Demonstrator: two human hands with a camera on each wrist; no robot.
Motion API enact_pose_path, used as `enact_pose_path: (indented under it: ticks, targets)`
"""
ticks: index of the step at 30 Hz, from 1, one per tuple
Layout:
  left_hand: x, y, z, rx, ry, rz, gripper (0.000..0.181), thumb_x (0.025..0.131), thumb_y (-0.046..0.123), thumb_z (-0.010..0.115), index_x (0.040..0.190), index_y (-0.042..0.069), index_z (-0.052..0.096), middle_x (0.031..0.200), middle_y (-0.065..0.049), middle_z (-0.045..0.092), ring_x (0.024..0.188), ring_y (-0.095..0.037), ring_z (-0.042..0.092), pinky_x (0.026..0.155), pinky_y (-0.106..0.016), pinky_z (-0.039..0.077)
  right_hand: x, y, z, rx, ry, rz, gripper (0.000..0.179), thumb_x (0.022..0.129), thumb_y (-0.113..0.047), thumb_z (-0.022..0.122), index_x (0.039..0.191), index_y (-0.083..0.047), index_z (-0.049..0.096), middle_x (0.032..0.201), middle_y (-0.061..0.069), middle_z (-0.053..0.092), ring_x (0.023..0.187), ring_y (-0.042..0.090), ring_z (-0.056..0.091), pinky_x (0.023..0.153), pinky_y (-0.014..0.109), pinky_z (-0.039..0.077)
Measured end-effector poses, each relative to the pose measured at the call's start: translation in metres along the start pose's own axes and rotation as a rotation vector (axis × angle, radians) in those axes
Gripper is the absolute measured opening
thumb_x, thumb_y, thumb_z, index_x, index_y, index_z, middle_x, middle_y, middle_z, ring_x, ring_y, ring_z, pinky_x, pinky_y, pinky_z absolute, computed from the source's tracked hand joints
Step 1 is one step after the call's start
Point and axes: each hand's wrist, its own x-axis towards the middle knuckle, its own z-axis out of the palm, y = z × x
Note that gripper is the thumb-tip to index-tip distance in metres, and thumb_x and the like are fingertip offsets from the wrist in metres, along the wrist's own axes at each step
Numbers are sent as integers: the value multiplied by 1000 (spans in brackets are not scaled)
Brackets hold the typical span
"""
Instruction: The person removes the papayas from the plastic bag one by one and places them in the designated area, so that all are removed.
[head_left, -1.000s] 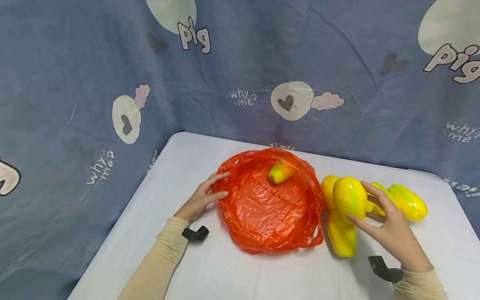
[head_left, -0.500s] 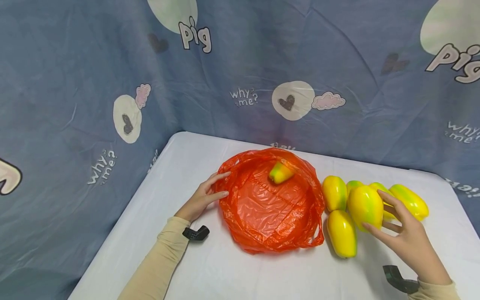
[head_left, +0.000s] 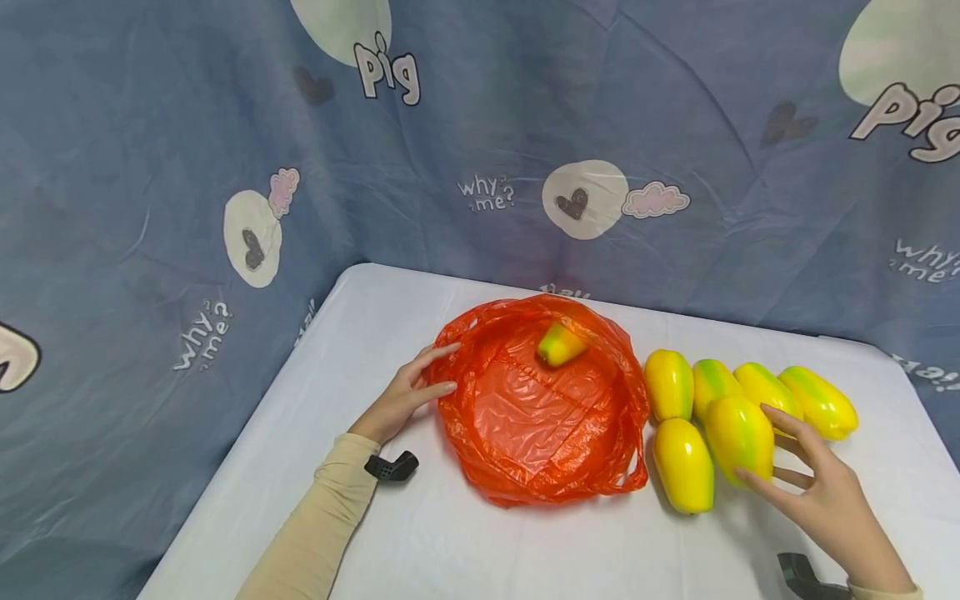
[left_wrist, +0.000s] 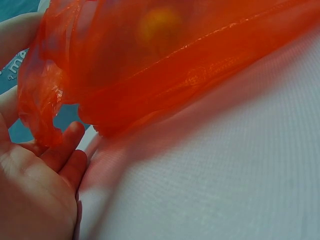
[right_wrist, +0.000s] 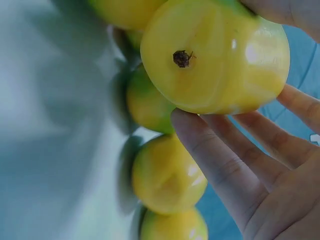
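Observation:
In the head view my right hand point(head_left: 832, 492) holds a glossy yellow-green papaya point(head_left: 741, 440) between thumb and fingers, overlapping the row behind it. Up close in the right wrist view, the held papaya point(right_wrist: 215, 57) shows its dark stem end, fingertips against its side. My left hand point(head_left: 405, 396) grips the left rim of a red plastic bag point(head_left: 540, 425), which stands wide-mouthed on the table. Thin red film of the bag point(left_wrist: 180, 75) hangs among the left fingers point(left_wrist: 65, 155). One papaya point(head_left: 562, 345) lies inside, toward the back.
Right of the bag, several papayas lie close together, among them a front papaya point(head_left: 684, 467) and a far-right papaya point(head_left: 819, 402). The white-covered table point(head_left: 480, 550) ends at a blue printed curtain point(head_left: 465, 125) behind and on the left.
My right hand has carried the papaya right and toward me, away from the bag, uncovering the papayas behind. The left hand and bag stay put.

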Motion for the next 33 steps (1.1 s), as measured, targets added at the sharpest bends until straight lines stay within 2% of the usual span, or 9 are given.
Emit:
enact_pose_path:
  ticks: [2,10,12,15,17,19,22,27,33]
  targets:
    - [0,0,0,-2,-2,-1,59,98,20,70,152,33,50,172,6,20,161,-24,18,130,-54,22,-4,4,2,6,-1,-1,93,82,-16,89,159,-19,38,148,-19,43,111,-29,35,73,2,52]
    - [1,0,-1,-3,13,-16,59,98,20,71,152,32,51,174,2,12,162,-24,14,130,-52,21,-11,14,4,-23,-10,31,91,82,-20,89,158,-17,39,140,-39,34,108,-31,33,71,7,54]
    - [1,0,-1,1,13,-16,59,97,21,71,152,31,51,174,2,12,162,-25,12,131,-52,20,-12,16,4,-37,-26,54,91,82,-23,89,158,-18,38,142,-35,36,106,-31,31,70,12,58]
    - [1,-1,-1,4,13,-19,59,97,21,71,152,31,51,174,2,12,162,-24,10,131,-53,18,-13,18,2,-55,-63,93,91,82,-26,89,157,-16,38,150,-10,45,104,-30,31,71,25,64]
    - [1,-1,-1,1,11,-19,59,97,21,71,152,31,51,174,2,12,162,-25,11,131,-53,19,-12,18,0,-64,-100,127,93,82,-29,89,157,-15,36,154,11,45,112,-15,47,72,34,65]
    - [1,-1,-1,-2,10,-19,59,97,20,71,152,31,51,174,2,12,162,-24,12,131,-52,20,-12,18,-1,-65,-141,158,94,83,-31,88,157,-12,34,153,26,42,120,11,57,75,40,65]
    - [2,-2,0,-4,8,-16,59,97,19,71,152,31,51,173,2,14,162,-24,13,130,-52,21,-10,17,-2,-54,-203,204,98,83,-34,87,159,-9,30,155,31,39,126,52,48,78,44,65]
    - [1,-1,0,-3,7,-10,59,97,19,71,152,31,51,173,3,15,162,-24,14,130,-52,21,-7,18,-2,-38,-274,259,104,84,-38,86,161,-6,24,157,33,35,132,57,44,84,46,64]
    - [1,-1,0,-2,6,-8,59,98,19,70,152,32,51,173,4,16,161,-24,17,130,-52,22,-6,22,-1,-46,-308,284,106,85,-41,85,162,-6,22,159,32,32,133,60,43,84,42,64]
